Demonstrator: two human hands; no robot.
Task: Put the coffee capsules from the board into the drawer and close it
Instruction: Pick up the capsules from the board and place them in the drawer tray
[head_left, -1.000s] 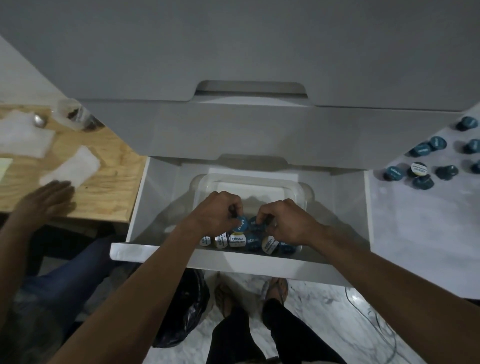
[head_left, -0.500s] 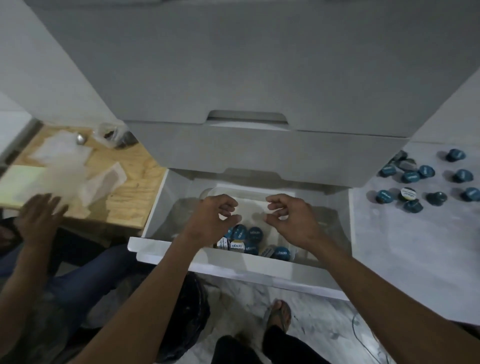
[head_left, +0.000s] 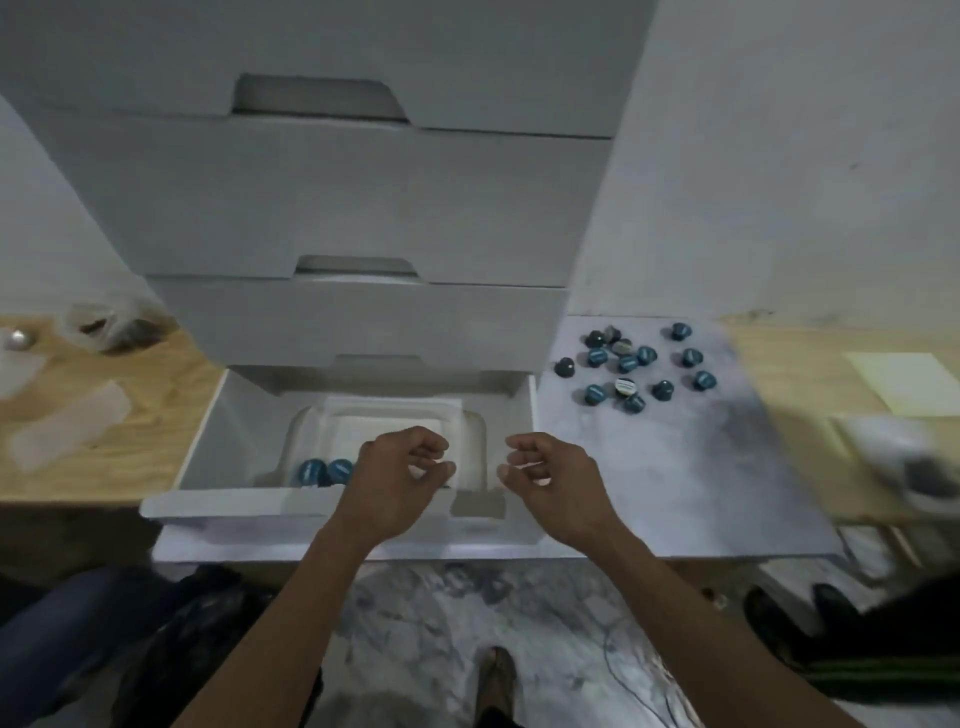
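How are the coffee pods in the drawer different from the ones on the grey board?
The blue coffee capsules in the clear plastic tub sit packed side by side in the open white drawer; the blue coffee capsules on the grey marbled board lie scattered and apart. Only two show in the tub, the left hand hiding any others; over a dozen sit on the board. Both groups look like the same small blue pods.

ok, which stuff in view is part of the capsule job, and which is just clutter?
Job:
- coffee capsules on the marble board
- open drawer
- clear container with capsules inside
- left hand, right hand, both empty

Clutter:
- plastic bag
- clear wrappers
- yellow paper
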